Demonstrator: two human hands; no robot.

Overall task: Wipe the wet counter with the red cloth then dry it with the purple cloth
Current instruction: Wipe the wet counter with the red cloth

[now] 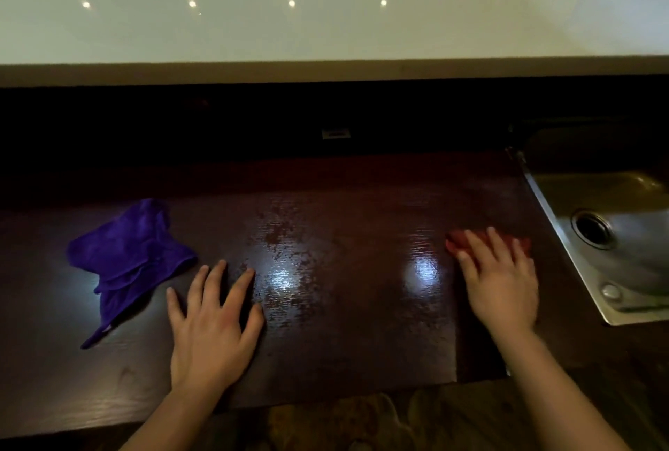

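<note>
Dim down here on the dark counter [344,305], with bright glare patches bouncing off its wet sheen in the middle and near the purple cloth [126,262]. Up top, the white ledge [325,16] glows pale, four small lights mirrored along it. Beneath it, deep black shadow. The right hand [499,280] smears with motion blur. Straight edges bow from wide-angle distortion.

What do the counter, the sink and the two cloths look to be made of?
Counter: dark wood or wood-look laminate, glossy; faint grain under the glare. Sink: brushed stainless steel, judging by its grey metallic sheen. Purple cloth: soft, plush fabric, probably microfibre. Red cloth: fabric, mostly hidden under the right hand.
</note>
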